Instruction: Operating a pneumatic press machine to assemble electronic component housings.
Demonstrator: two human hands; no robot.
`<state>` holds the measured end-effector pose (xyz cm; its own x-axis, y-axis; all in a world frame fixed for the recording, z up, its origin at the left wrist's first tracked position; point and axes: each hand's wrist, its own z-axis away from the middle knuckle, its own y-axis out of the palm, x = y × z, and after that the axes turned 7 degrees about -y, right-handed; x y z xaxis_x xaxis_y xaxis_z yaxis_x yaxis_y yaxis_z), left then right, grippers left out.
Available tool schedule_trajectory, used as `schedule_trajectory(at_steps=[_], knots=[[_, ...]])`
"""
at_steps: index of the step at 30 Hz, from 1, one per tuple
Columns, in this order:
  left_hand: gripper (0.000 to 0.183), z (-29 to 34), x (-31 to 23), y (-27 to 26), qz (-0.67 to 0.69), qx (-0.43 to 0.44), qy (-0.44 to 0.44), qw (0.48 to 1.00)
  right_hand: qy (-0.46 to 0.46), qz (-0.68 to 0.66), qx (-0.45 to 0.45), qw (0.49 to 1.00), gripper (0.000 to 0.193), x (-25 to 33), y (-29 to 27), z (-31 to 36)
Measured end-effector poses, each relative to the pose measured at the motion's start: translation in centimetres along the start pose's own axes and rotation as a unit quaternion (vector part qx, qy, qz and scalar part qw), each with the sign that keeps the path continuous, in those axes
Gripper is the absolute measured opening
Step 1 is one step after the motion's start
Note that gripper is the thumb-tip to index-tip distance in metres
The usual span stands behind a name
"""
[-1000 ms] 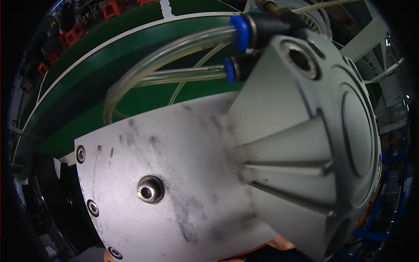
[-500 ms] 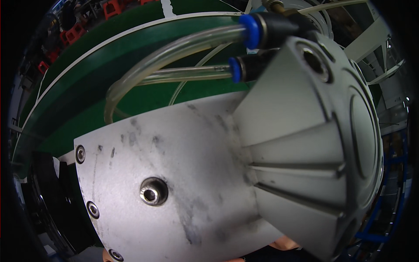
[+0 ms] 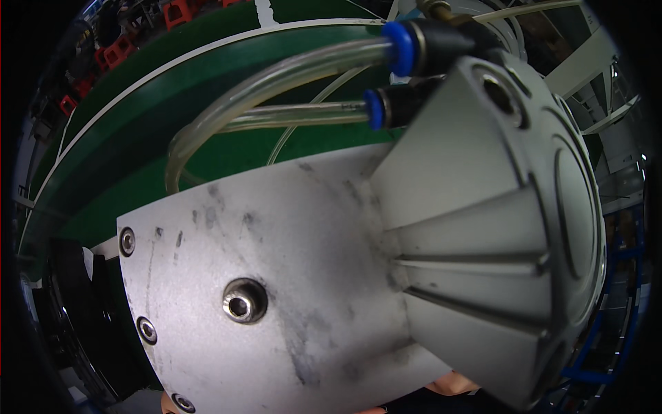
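Observation:
A scuffed grey metal plate (image 3: 289,276) fills the middle of the view, very close to the camera. It carries a socket-head bolt (image 3: 244,301) and small screws along its left edge (image 3: 127,241). A ribbed grey metal cylinder body (image 3: 496,234) joins it on the right. Two clear hoses (image 3: 276,76) run into black fittings with blue collars (image 3: 400,38) at its top. Slivers of skin show under the plate at the bottom edge, one at the lower right (image 3: 455,383) and one at the lower left (image 3: 167,402). The plate hides the rest of both hands.
Behind the plate lies a green surface with white lines (image 3: 138,138). Red parts (image 3: 117,48) sit at the far upper left. White frame bars (image 3: 586,62) stand at the upper right, blue rails (image 3: 607,331) at the lower right, and dark machinery (image 3: 62,331) at the left.
The metal assembly has shifted and tilted slightly in the view; the cylinder end now faces a little more to the right. The skin slivers stay at the bottom edge.

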<state>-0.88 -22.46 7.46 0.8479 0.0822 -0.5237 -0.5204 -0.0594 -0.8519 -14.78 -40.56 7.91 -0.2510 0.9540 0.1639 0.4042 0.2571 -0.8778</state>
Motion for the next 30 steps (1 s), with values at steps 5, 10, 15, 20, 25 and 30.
schedule_trajectory(at_steps=[5,10,15,20,25,30], knots=[[0.066,0.0,0.0,-0.6,0.018,0.010,0.002,1.000,0.000,-0.013,0.022,1.000,0.038,0.2,0.1,1.1],[0.065,0.1,-0.1,-0.8,0.014,0.020,-0.001,1.000,-0.003,-0.026,0.041,0.999,0.042,0.2,0.1,1.6],[0.065,0.1,0.0,-0.6,0.012,0.009,-0.002,1.000,0.001,-0.025,0.037,0.999,0.042,0.3,0.2,1.5],[0.065,0.1,0.0,-0.6,0.010,0.008,-0.002,1.000,0.004,-0.029,0.036,0.999,0.043,0.3,0.2,1.6],[0.065,0.1,-0.1,-0.6,0.009,0.010,-0.006,1.000,-0.003,-0.026,0.037,0.999,0.043,0.3,0.1,1.7],[0.065,-0.1,0.0,-0.7,0.008,0.017,-0.012,1.000,-0.001,-0.029,0.034,0.999,0.042,0.1,0.2,1.6]])
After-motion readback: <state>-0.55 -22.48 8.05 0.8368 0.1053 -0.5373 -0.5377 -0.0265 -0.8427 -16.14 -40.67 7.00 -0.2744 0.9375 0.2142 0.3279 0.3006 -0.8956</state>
